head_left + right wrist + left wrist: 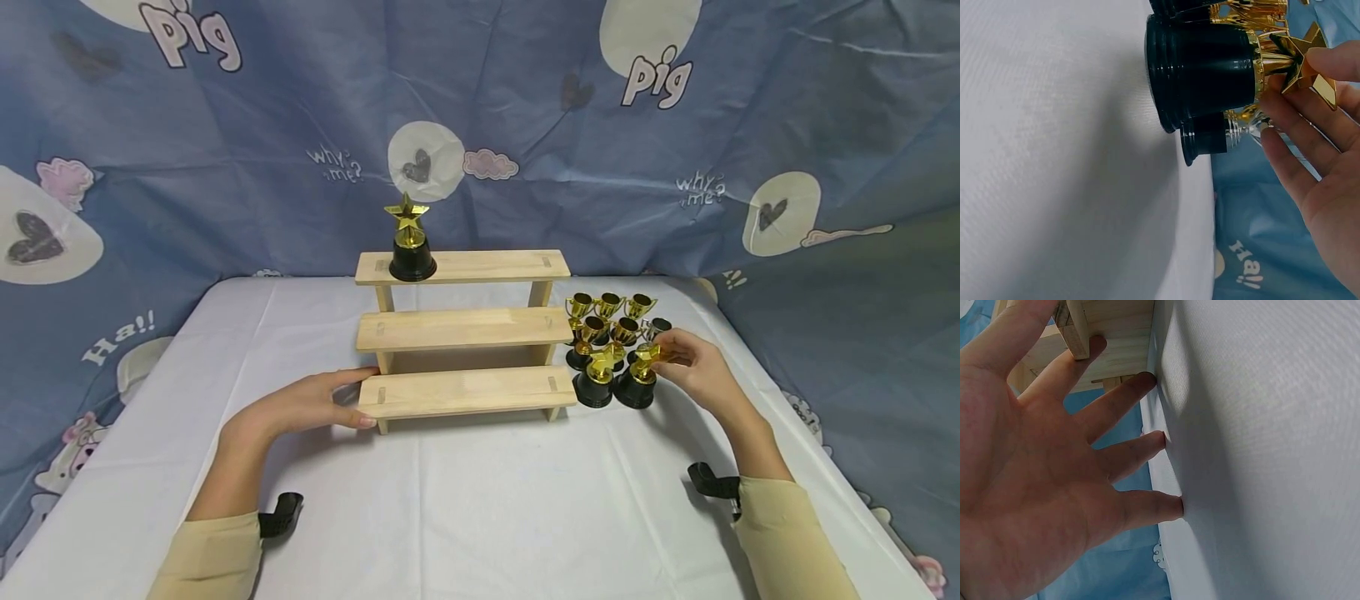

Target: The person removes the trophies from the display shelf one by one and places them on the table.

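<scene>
My left hand (303, 404) is at the left end of a three-step wooden shelf (465, 392), fingers spread and straight. In the left wrist view the left fingers (1129, 453) reach down to the cloth, and the index finger lies by the shelf's leg. My right hand (693, 367) pinches the gold star of a star trophy (636, 385) between thumb and fingers. Its black base (1204, 69) shows upright, low over the table. Beside it stands another star trophy (595, 383). A silver cup trophy (1210, 137) is just behind the right fingers.
On the shelf's top step, near the left end, stands one gold star trophy (411, 246). Several gold cup trophies (609, 307) crowd together at the shelf's right side. A white cloth (480, 508) covers the table, with a blue printed curtain (300, 108) around the back and sides.
</scene>
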Motion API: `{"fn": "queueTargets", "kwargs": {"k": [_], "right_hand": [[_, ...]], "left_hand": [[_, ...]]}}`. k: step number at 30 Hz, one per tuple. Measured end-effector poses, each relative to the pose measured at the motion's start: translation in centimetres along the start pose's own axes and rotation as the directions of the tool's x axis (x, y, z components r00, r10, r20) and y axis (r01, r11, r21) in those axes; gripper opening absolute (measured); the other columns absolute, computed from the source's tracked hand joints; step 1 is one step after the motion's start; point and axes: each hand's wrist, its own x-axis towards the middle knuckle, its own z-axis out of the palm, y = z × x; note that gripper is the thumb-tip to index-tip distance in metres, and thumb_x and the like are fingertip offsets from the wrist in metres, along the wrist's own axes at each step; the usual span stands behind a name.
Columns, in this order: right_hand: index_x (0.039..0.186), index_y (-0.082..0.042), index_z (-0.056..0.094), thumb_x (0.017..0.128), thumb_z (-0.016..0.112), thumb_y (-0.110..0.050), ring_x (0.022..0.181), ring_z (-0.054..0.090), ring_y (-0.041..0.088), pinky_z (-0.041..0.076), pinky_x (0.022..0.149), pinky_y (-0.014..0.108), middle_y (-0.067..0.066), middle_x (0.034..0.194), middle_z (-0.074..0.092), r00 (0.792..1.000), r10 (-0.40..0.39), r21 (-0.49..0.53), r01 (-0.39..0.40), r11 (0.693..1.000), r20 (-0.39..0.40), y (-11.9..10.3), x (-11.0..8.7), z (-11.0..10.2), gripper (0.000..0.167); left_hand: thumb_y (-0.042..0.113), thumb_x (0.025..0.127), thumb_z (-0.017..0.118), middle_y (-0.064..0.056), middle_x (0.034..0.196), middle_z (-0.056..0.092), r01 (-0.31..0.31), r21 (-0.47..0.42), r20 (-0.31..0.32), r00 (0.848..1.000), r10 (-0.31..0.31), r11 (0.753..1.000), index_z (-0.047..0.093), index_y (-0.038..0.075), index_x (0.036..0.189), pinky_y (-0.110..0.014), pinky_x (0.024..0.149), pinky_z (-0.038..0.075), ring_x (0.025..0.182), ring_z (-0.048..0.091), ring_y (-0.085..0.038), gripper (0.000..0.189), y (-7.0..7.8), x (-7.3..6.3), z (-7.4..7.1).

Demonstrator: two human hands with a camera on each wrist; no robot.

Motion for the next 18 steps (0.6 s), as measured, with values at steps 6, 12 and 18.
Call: {"fn": "queueTargets", "kwargs": {"k": [6,12,18], "right_hand": [[0.114,-0.006,0.063,0.089,0.071,-0.007,0.087,0.064,0.0,0.053,0.076,0.017,0.007,0.1,0.068,1.0,-0.004,-0.015,0.004,1.0,0.002,-0.1,-0.1,0.0,0.026],[0.126,-0.007,0.06,0.091,0.069,-0.011,0.095,0.06,-0.001,0.052,0.084,0.021,0.011,0.113,0.066,0.999,-0.008,-0.085,0.011,0.996,0.038,-0.5,-0.4,-0.1,0.036],[0.134,-0.009,0.056,0.094,0.068,-0.016,0.101,0.055,-0.009,0.047,0.091,0.015,0.014,0.125,0.064,0.997,-0.079,-0.087,0.081,0.993,0.026,-1.0,-0.5,-0.2,0.043]], "left_hand": [[0.054,0.081,0.075,-0.02,0.161,0.032,-0.011,0.003,-0.005,1.0,0.011,1.0,0.037,0.019,0.155,-0.069,0.111,0.029,0.148,0.025,-0.046,0.09,0.1,0.0,-0.1],[0.054,0.082,0.074,-0.022,0.16,0.032,-0.022,0.004,0.001,1.0,0.022,1.0,0.037,0.017,0.155,-0.07,0.11,0.029,0.148,0.025,-0.048,0.09,0.3,-0.1,-0.1],[0.053,0.08,0.075,-0.02,0.161,0.032,-0.014,-0.01,-0.005,1.0,0.014,1.0,0.038,0.019,0.154,-0.07,0.111,0.027,0.149,0.024,-0.046,0.089,0.2,-0.2,0.0]]}}
